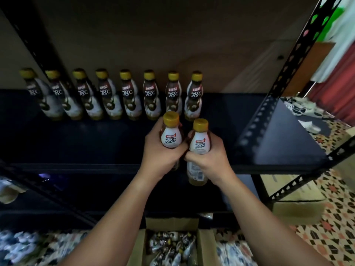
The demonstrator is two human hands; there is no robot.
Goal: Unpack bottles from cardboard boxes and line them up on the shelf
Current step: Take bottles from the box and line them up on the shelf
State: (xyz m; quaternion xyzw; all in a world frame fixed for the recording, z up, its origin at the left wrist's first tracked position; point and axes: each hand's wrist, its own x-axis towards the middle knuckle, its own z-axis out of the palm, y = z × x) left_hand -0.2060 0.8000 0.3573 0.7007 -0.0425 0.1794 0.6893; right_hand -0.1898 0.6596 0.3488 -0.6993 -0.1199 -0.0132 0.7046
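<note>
Two Kopiko 78°C bottles, left hand (163,150) gripping one (171,131), right hand (209,158) the other (198,143).

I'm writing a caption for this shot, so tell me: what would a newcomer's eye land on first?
First, the two hands at centre: the left hand and right hand each grip a gold-capped bottle, the left bottle and right bottle, upright over the dark shelf. Behind them a row of bottles lines the back of the shelf. Below, an open box holds more.

bottles (194,96): gold caps, brown-white labels | shelf (96,143): black | floor (336,217): orange-black-cream geometric tiles | box (205,246): brown
</note>
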